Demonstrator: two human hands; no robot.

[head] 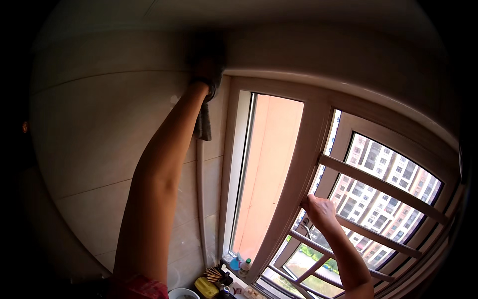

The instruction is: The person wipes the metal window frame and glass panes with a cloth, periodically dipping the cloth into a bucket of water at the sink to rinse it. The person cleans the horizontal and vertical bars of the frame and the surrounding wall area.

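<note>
My left arm reaches up the tiled wall to the corner beside the window frame (315, 123). My left hand (207, 65) is in deep shadow near the ceiling, with a dark band at the wrist; a grey cloth (203, 123) hangs below it in front of a white pipe (201, 194). Whether the fingers hold the cloth is too dark to tell. My right hand (321, 209) is closed around a bar of the window guard, against the frame's upright, above the window handle (306, 224). The fingertips are hidden behind the bar.
On the sill below stand a white bottle with a green cap (245, 266) and a blue object (235, 262). Lower left are a yellow container (206, 287), a bundle of wooden sticks (213, 274) and a white bucket (183, 293). Metal guard bars (384, 187) cross the opening at right.
</note>
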